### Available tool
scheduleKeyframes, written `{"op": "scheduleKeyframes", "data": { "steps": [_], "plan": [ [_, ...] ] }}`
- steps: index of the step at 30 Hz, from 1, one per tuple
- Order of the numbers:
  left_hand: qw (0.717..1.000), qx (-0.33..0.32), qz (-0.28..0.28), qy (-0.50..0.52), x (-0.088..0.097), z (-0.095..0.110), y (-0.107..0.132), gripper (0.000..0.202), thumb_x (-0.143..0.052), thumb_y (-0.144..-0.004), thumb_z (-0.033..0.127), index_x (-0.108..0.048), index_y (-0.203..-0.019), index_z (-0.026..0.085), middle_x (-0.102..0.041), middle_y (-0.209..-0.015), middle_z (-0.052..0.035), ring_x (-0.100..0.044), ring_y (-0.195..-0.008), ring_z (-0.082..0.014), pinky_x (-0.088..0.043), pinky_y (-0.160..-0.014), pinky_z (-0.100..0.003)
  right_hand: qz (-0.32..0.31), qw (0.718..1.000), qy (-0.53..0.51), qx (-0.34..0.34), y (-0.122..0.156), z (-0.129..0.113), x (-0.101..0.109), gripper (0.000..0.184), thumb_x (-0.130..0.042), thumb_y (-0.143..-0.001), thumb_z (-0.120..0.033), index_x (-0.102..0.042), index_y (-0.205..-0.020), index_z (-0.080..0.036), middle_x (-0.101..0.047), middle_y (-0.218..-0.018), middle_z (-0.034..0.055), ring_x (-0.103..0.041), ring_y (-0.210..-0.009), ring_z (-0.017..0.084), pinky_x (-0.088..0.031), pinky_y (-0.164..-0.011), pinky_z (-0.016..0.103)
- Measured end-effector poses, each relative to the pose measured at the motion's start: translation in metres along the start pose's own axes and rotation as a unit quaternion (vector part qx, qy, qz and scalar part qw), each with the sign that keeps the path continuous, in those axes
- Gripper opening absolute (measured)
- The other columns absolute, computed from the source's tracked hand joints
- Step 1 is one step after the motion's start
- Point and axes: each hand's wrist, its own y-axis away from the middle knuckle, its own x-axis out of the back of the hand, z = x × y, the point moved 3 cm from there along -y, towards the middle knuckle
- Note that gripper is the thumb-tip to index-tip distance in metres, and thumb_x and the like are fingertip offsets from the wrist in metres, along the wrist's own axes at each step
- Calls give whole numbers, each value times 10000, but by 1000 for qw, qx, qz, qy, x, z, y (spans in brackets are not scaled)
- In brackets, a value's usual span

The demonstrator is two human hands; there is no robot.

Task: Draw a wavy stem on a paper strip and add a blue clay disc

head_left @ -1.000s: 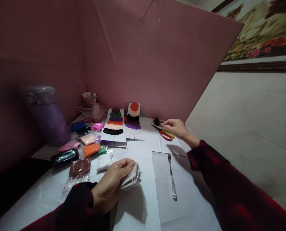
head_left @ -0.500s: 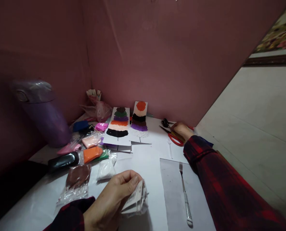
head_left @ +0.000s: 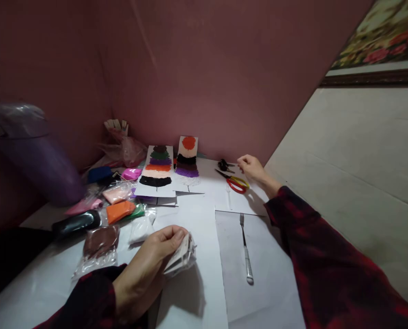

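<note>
My left hand [head_left: 152, 262] grips a crinkled clear plastic packet [head_left: 181, 260] with pale, flat pieces in it, thumb on top. Above the far right of the table, my right hand [head_left: 254, 168] has its fingers curled together; whatever may be between them is hidden. Just left of it lie scissors [head_left: 237, 185] with red and yellow handles, and a small black object [head_left: 223, 165] behind them. A metal fork [head_left: 245, 249] with a patterned handle rests on a grey sheet [head_left: 229, 269] between my forearms. A small clear plastic fork [head_left: 228, 198] lies beyond it.
Two cards with coloured bands, a left card [head_left: 156, 168] and a right card [head_left: 187, 161], stand near the wall. Bags of coloured clay, including orange [head_left: 120, 211], brown [head_left: 101, 240] and white [head_left: 142, 228], crowd the left. A purple bottle [head_left: 42, 160] stands behind them.
My right hand has lifted off the table's far right and come away from the scissors, which now show more fully. My left hand keeps the packet. The whole view has shifted right.
</note>
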Motion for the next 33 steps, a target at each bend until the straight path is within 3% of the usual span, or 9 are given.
{"op": "scheduleKeyframes", "data": {
  "steps": [3, 6, 10, 16, 22, 25, 29, 33],
  "plan": [
    [1000, -9, 8, -2, -4, 3, 2, 200, -707, -762, 225, -552, -680, 129, -497, -621, 21, -413, -534, -71, -320, -517, -194, -46, 997, -50, 38, 58, -41, 0, 172, -433, -887, -282, -494, -752, -195, -518, -666, -2, -484, -598, 124, -411, -562, 245],
    [1000, -22, -1, 3, -7, 5, 3, 206, -727, -728, 212, -547, -674, 130, -490, -609, 25, -404, -522, -70, -307, -511, -198, -136, 966, -146, 163, 130, -86, -9, 194, -460, -918, -325, -486, -777, -195, -487, -691, -9, -466, -625, 125, -421, -591, 256],
    [999, -48, -23, -2, -7, 5, 4, 249, -757, -707, 262, -551, -681, 124, -487, -600, 24, -397, -521, -71, -294, -513, -206, -149, 951, -136, 235, 191, -119, -21, 140, -472, -934, -249, -511, -813, -188, -534, -752, 17, -486, -672, 135, -415, -606, 265],
    [997, -54, -45, -6, -5, 3, 3, 302, -772, -703, 317, -540, -690, 125, -468, -596, 34, -367, -513, -62, -269, -511, -206, -131, 953, -141, 233, 202, -126, -34, 143, -496, -924, -214, -546, -793, -186, -550, -727, 10, -501, -652, 131, -410, -597, 261],
    [997, -59, -56, 2, -3, 2, 3, 314, -768, -707, 340, -544, -706, 119, -472, -600, 32, -372, -522, -62, -269, -518, -202, -126, 949, -138, 254, 205, -125, -35, 138, -487, -906, -163, -614, -854, -174, -549, -689, 4, -495, -619, 127, -408, -575, 251],
    [997, -58, -52, 3, -3, 1, 3, 332, -783, -682, 348, -544, -702, 119, -472, -591, 34, -376, -522, -65, -268, -520, -203, -105, 938, -112, 310, 207, -125, -34, 141, -488, -871, -112, -614, -899, -166, -570, -716, 23, -520, -651, 142, -427, -590, 262],
    [997, -57, -47, 9, -4, 1, 3, 327, -795, -661, 334, -551, -706, 123, -491, -617, 27, -405, -547, -75, -297, -540, -208, -74, 902, -1, 424, 211, -127, -32, 247, -460, -819, -50, -613, -977, -162, -603, -788, 71, -530, -721, 186, -445, -611, 306],
    [997, -59, -45, 19, -6, 3, 4, 323, -802, -652, 323, -552, -699, 125, -493, -610, 30, -402, -533, -71, -301, -532, -206, -73, 904, -21, 421, 214, -126, -28, 269, -492, -820, -86, -594, -1053, -172, -617, -873, 92, -558, -797, 207, -484, -668, 334]
  ]
}}
